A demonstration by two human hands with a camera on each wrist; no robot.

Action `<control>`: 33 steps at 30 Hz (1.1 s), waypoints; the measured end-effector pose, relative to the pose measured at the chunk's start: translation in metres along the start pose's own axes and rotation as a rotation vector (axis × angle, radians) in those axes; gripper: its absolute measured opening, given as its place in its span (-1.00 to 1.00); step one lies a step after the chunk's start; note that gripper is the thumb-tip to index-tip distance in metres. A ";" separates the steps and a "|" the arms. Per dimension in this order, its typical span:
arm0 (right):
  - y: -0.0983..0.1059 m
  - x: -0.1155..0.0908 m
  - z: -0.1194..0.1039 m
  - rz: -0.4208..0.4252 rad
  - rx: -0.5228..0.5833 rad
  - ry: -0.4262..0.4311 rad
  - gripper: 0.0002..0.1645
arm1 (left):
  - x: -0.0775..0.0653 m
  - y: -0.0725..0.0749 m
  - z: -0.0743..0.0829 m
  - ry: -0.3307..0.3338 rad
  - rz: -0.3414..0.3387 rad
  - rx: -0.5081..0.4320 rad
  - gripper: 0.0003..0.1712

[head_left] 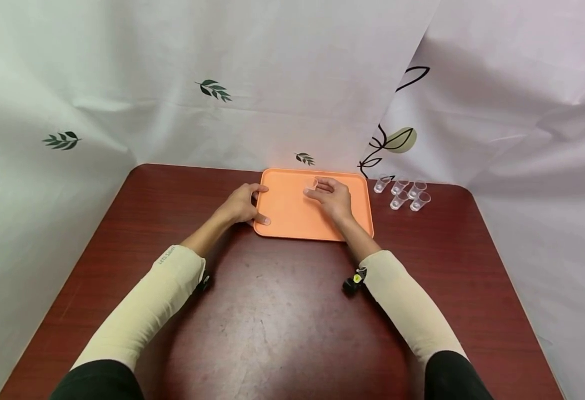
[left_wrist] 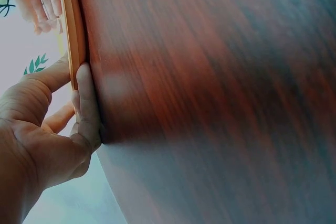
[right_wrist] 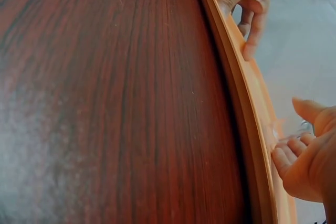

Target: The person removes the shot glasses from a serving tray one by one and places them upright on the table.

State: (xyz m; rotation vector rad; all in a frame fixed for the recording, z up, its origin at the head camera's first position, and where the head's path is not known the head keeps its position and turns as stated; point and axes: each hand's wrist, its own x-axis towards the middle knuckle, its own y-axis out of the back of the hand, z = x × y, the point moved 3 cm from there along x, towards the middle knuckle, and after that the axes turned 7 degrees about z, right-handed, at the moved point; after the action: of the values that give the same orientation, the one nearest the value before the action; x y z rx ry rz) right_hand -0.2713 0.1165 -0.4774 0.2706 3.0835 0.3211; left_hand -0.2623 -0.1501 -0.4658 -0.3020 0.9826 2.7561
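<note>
An orange tray (head_left: 292, 214) lies on the table near its back edge. My left hand (head_left: 242, 205) grips the tray's left end, with the thumb on top near the front corner; the left wrist view shows that hand (left_wrist: 58, 124) along the rim. Above the tray, my right hand (head_left: 333, 197) is beside a small clear plastic cup (head_left: 311, 183), thumb and fingers on either side of it. In the right wrist view the right hand's (right_wrist: 315, 150) thumb and fingers are spread apart by the faint cup (right_wrist: 275, 128); contact is hard to make out.
Several clear plastic cups (head_left: 399, 200) stand close together to the right of the tray. The dark red wooden table (head_left: 252, 311) reaches back to a white curtain (head_left: 272, 83) with printed leaves. White curtain also hangs along the left and right sides.
</note>
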 end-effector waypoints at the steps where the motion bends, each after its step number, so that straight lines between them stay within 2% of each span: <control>1: -0.001 0.000 0.000 0.007 -0.006 0.004 -0.39 | 0.000 0.000 0.000 -0.002 -0.001 0.000 0.14; 5: -0.001 0.000 0.000 0.029 -0.011 0.016 -0.48 | 0.002 0.000 -0.001 -0.007 -0.003 -0.006 0.13; 13: 0.007 -0.005 0.004 0.037 0.024 -0.002 -0.51 | 0.002 -0.001 -0.003 -0.010 -0.001 -0.005 0.13; 23: 0.029 -0.014 0.005 0.041 0.081 -0.062 -0.52 | 0.000 -0.002 -0.002 -0.008 0.000 -0.007 0.13; 33: 0.059 -0.025 0.011 0.055 0.105 -0.061 -0.48 | 0.000 0.000 -0.002 -0.013 -0.002 0.006 0.11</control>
State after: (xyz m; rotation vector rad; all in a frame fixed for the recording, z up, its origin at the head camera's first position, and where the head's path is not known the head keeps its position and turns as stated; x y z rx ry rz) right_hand -0.2358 0.1708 -0.4755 0.3621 3.0413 0.1494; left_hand -0.2616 -0.1511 -0.4669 -0.2828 0.9872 2.7496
